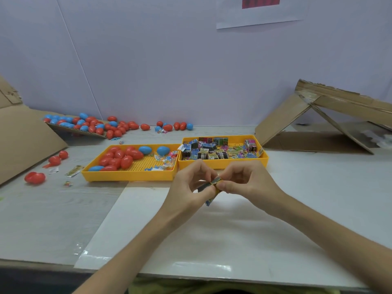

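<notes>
Both hands meet over the white table, just in front of the trays. My left hand and my right hand pinch a small printed paper piece, blue and yellow, between their fingertips; part of it is hidden by the fingers. Behind them the right yellow tray holds several small printed boxes and flat printed cards. The left yellow tray holds several red and blue plastic eggs and some small wrapped toys.
More red and blue eggs lie along the back wall and on a cardboard flap. Loose red eggs and scraps lie at the left. Cardboard sheets stand left, and a folded cardboard box right. The table's front edge is near me.
</notes>
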Available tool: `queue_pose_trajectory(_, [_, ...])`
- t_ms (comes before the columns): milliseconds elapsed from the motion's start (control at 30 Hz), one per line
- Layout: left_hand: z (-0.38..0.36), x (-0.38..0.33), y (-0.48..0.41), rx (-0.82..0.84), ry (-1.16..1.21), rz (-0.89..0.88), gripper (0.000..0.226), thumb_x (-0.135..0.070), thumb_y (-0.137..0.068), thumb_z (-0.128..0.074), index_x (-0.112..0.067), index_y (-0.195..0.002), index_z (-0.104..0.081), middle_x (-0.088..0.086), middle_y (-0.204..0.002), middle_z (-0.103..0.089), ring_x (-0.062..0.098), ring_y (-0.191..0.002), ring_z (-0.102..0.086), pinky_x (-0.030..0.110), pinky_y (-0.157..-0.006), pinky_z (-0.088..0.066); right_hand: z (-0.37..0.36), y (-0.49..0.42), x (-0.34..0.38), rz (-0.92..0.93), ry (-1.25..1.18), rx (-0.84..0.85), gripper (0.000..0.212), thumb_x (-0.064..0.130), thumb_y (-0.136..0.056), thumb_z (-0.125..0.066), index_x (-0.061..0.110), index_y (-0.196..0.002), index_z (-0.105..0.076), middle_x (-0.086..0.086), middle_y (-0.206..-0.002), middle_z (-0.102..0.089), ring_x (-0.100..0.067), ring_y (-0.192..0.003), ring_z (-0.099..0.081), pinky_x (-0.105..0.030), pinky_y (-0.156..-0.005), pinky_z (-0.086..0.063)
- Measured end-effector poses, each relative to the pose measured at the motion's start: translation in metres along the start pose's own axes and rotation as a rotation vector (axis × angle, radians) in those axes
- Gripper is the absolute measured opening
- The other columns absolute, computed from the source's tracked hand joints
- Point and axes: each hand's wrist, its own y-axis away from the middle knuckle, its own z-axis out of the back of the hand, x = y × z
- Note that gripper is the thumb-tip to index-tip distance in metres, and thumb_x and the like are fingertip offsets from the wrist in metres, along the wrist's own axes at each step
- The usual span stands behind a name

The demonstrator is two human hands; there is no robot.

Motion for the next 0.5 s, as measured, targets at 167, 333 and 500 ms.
queue_pose_trajectory(167, [-0.0034, 0.0016, -0.0018, -0.009, -0.157, -0.012, 0.034, -0.022, -0.076, -0.089, -0.018, -0.094, -0.060, 0.007, -0.081, -0.066, 0.027, -0.076, -0.066, 0.039, -0.074, -0.058, 0.0028, -0.0002, -0.0033, -0.058, -0.019, -0.019, 0.009, 0.013, -0.074, -0.081, 0.015, -0.074, -0.073, -0.009, -0.073, -0.072, -0.019, -0.068, -0.066, -0.031, -0.067, -0.054])
queue_pose_trajectory(333, [0.0011, 0.0028, -0.0039, 0.000, -0.104, 0.039, 0.027, -0.017, -0.075, -0.088, -0.012, -0.083, -0.062, -0.001, -0.084, -0.074, 0.016, -0.080, -0.073, 0.026, -0.070, -0.058, 0.0035, -0.0015, -0.0024, -0.064, 0.004, 0.011, 0.016, 0.003, -0.081, -0.079, 0.016, -0.074, -0.072, -0.001, -0.069, -0.070, -0.012, -0.065, -0.064, -0.023, -0.063, -0.052])
queue_pose_trajectory(500, [0.0021, 0.0022, -0.0040, -0.049, -0.049, 0.020, 0.029, -0.016, -0.077, -0.086, -0.018, -0.074, -0.057, 0.007, -0.088, -0.073, 0.023, -0.081, -0.071, 0.029, -0.075, -0.055, 0.0051, -0.0028, -0.0012, -0.050, -0.011, -0.014, 0.022, 0.000, -0.079, -0.080, 0.019, -0.072, -0.072, -0.001, -0.071, -0.072, -0.013, -0.067, -0.065, -0.024, -0.063, -0.053])
